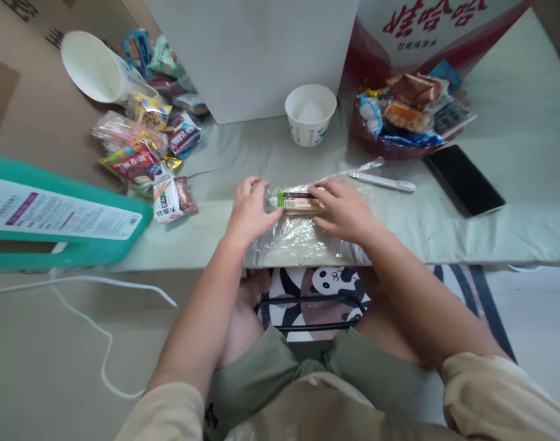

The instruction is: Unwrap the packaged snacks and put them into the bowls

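Note:
On the table edge in front of me lies a long, narrow packaged snack [302, 204] with a green end, brown and tan colouring and a barcode. Clear plastic film [302, 242] spreads crinkled around and beneath it. At its left end is my left hand [252, 211], fingers apart and thumb touching the near corner. My right hand [346, 208] grips the right part, with fingers over the far side and thumb at the near side. A slim white-handled tool [383, 181] lies beyond my right hand; its left end is partly lost in the film.
Behind stand a white paper cup [311, 115] and a white box [261, 55]. A bowl [394, 147] of wrapped snacks and a black phone [466, 180] are right. Left are a tipped paper bucket [96, 67], loose snack packets [139, 165] and a green jug [68, 214].

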Demonstrator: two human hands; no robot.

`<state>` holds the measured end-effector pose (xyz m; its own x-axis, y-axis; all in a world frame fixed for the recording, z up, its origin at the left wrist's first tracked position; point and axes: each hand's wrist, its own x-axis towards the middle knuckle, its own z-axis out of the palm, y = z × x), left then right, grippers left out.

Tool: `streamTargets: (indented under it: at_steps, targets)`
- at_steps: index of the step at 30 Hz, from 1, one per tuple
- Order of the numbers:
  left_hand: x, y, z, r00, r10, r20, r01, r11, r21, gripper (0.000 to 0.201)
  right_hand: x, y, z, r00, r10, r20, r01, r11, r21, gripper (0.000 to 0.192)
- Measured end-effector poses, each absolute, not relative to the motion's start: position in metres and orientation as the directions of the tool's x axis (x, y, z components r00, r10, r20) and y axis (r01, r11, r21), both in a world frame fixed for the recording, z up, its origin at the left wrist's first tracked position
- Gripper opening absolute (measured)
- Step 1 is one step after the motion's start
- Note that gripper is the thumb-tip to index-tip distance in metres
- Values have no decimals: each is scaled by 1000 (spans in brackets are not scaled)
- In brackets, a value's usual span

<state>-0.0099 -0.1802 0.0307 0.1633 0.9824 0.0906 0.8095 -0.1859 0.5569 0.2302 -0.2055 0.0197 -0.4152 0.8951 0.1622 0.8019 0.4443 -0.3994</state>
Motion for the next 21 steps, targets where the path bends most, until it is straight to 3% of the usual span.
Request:
streamTargets:
  at_steps: [2,4,6,8,10,15,21]
  targets:
    - [-7,-174,29,140,990,-27,739,-86,668,12,221,-200,20,-440,893,90,803,436,-407,68]
    - [-2,-172,31,92,986,-138,532,68,844,12,214,-196,22,-422,906,28,818,394,-418,74]
    - [4,-173,35,39,968,-246,207,233,950,17,212,-193,25,-405,914,-10,825,361,-435,77]
    - [10,-173,39,12,940,-340,-56,340,939,22,215,-191,28,-397,918,-17,807,340,-483,78]
    - [14,-169,42,-40,916,-399,-177,386,905,21,221,-191,27,-395,918,12,758,333,-561,74]
    - [20,-151,39,-227,887,-402,-157,374,914,10,241,-193,23,-373,923,90,668,335,-664,61]
    - [22,-139,36,-302,883,-358,-105,343,934,10,256,-203,27,-345,919,193,525,359,-771,48]
